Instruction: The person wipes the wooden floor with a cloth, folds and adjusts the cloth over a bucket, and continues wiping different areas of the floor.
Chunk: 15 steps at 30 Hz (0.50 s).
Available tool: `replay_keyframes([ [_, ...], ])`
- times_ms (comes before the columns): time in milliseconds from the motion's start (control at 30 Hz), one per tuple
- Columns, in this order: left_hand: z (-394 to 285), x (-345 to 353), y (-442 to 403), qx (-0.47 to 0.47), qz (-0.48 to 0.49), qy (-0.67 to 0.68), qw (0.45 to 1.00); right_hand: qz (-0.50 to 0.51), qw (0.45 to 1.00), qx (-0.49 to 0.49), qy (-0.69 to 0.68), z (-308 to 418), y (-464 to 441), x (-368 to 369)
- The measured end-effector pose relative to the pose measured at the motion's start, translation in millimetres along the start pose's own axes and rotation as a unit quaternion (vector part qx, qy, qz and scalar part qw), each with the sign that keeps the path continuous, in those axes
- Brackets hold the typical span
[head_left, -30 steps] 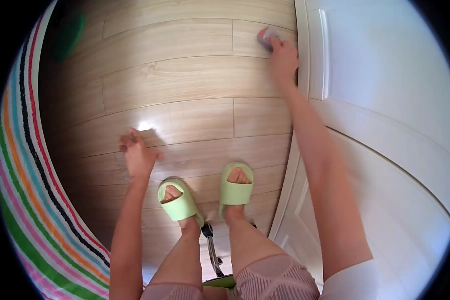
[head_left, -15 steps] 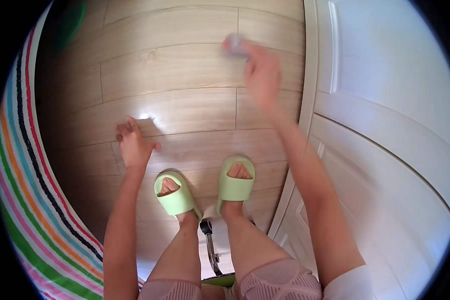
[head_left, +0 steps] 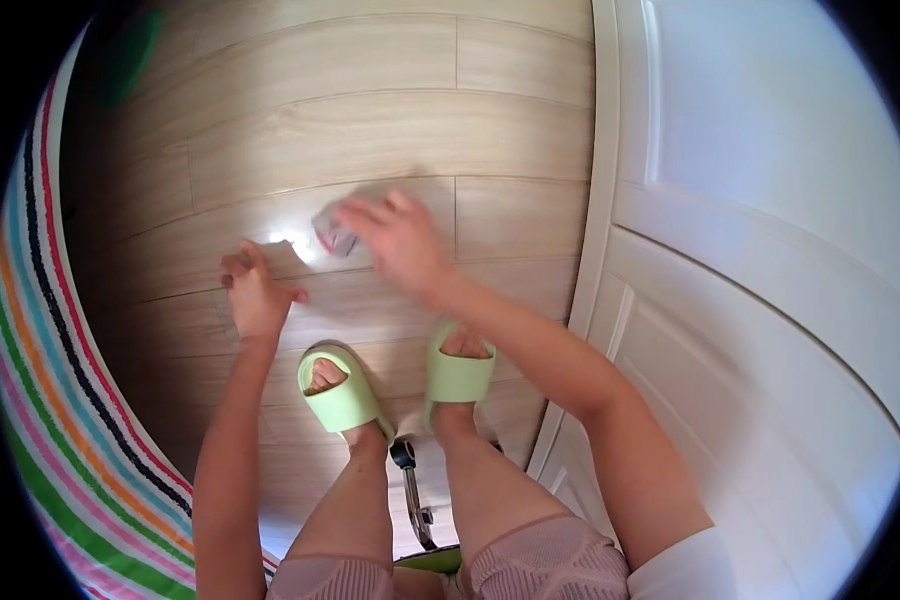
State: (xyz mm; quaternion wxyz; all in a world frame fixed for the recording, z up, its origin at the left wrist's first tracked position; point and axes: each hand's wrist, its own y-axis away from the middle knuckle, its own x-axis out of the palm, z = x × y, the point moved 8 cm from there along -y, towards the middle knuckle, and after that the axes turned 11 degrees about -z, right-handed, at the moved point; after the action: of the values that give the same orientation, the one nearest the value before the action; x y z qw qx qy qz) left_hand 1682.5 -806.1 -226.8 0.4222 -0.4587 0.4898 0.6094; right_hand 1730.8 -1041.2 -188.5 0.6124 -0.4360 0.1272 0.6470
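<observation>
In the head view, my right hand (head_left: 395, 240) is closed on a small greyish packet-like object (head_left: 336, 234) with a reddish edge. Motion blurs both, and I cannot make out what exactly the object is. It is above the wood-look floor (head_left: 370, 130), just right of my left hand. My left hand (head_left: 258, 295) hovers over the floor with its thumb out and fingers apart, holding nothing I can see. A bright reflection on the floor lies between the two hands.
Green slide sandals (head_left: 345, 403) are on my feet below the hands. White panelled doors (head_left: 750, 250) line the right side. A striped cloth (head_left: 80, 400) hangs along the left, with a green object (head_left: 130, 60) beyond it. A metal chair leg (head_left: 413, 495) stands between my legs.
My right hand has swept left and towards me with the small object, from the upper right to beside my left hand. The left hand has barely moved; the view has shifted slightly.
</observation>
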Motion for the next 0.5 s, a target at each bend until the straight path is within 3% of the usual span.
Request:
replay_keyframes([
  [67,-0.1,-5.6,3.7,-0.003,0.011,-0.006,1.0,-0.054,0.999,0.005,-0.003,-31.9,-23.1,-14.6],
  [100,-1.9,-8.1,1.9,-0.008,0.014,-0.011,1.0,-0.059,0.995,0.056,0.052,-51.4,-51.9,-41.8],
  [133,-4.1,-9.1,0.6,-0.012,0.017,-0.014,1.0,-0.121,0.989,0.039,0.076,-77.2,-75.0,-62.8],
  [200,-4.5,-8.7,1.4,-0.013,0.017,-0.006,1.0,-0.094,0.961,0.095,0.242,-149.1,-100.9,-81.7],
  [267,-1.5,-5.3,0.1,-0.007,0.009,-0.003,1.0,-0.095,0.936,0.075,0.329,-201.3,-96.4,-102.0],
  [300,0.7,-1.5,0.2,-0.001,0.001,-0.006,1.0,-0.079,0.928,0.116,0.346,-211.3,-82.1,-110.0],
  [367,-0.8,-4.7,1.4,0.002,0.0,-0.007,1.0,-0.049,0.904,0.198,0.377,-212.8,-42.5,-123.6],
  [433,-7.0,-16.4,2.1,-0.01,0.014,-0.004,1.0,-0.038,0.899,0.174,0.399,-206.8,11.5,-105.8],
  [500,-0.1,-3.4,-0.3,-0.001,0.002,-0.028,1.0,-0.055,0.916,0.199,0.343,-144.9,52.5,-108.7],
])
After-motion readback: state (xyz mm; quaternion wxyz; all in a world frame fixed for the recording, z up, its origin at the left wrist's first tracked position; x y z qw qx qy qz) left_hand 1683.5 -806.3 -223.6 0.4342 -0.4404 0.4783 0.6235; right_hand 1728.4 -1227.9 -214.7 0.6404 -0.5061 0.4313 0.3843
